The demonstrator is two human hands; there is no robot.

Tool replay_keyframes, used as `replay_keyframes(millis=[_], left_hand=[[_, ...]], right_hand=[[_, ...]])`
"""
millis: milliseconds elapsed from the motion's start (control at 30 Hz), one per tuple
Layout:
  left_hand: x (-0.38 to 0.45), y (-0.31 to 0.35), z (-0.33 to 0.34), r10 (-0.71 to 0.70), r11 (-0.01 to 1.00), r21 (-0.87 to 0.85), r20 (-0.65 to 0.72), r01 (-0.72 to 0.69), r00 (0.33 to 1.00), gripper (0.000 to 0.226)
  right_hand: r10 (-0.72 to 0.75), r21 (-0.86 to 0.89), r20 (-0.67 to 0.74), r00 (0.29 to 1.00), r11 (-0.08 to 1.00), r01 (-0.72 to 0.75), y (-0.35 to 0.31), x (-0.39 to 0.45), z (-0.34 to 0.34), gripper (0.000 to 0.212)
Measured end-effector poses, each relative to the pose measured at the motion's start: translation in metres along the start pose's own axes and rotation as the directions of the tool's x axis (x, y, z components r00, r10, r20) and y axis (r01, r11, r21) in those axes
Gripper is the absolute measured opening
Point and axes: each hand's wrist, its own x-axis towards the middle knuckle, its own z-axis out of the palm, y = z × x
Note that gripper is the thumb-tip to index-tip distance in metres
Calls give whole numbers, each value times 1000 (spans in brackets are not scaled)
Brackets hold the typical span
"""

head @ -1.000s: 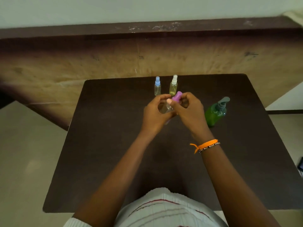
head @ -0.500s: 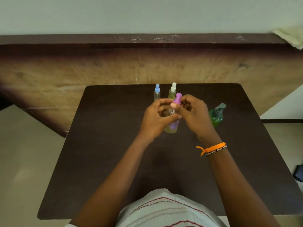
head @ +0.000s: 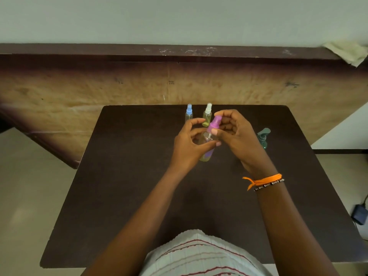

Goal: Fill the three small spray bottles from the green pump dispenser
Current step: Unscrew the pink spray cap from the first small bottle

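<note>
A small clear spray bottle with a purple cap [head: 208,150] stands tilted over the middle of the dark table. My left hand [head: 189,144] grips its body. My right hand [head: 237,136] pinches the purple spray head [head: 214,122] at the top. Yellowish liquid shows in the bottle's lower part. Behind them stand a blue-capped spray bottle [head: 189,113] and a white-capped spray bottle [head: 207,114] holding yellowish liquid. The green pump dispenser [head: 263,137] stands to the right, mostly hidden behind my right wrist.
The dark brown table [head: 123,176] ends close to a wooden panel wall [head: 79,90] behind the bottles. A pale cloth [head: 347,51] lies on the ledge at the upper right. A dark device with a cable [head: 359,216] lies on the floor at right.
The bottle has come upright from a steeper tilt, and my right hand's fingers have shifted on the purple spray head. The camera view has tipped slightly.
</note>
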Motion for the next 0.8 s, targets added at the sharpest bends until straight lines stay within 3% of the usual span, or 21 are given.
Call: replay_keyframes(millis=[100,267,433,667,800], left_hand=[[-1,-1,0,6,1000,9,-6,-6,1000,62],[-3,-3,4,24,1000,18,4,-24,1000,55],[-1,-6,4,22,1000,11,-14,-22,1000,55],[-1,-9,6,21,1000,10,5,-21,1000,51],[-1,-12,7,-2,1000,-5,40,3,999,42]], right_hand=[[6,9,38,999,1000,-6,0,0,-3,45],[-3,-80,-82,997,997,-3,1,-1,4,39],[7,19,56,998,1000,-8,-4,-1,-5,43],[19,-24,-20,1000,1000,-19,4,1,0,37],[-12,-33,49,999,999,13,0,1,-3,38]])
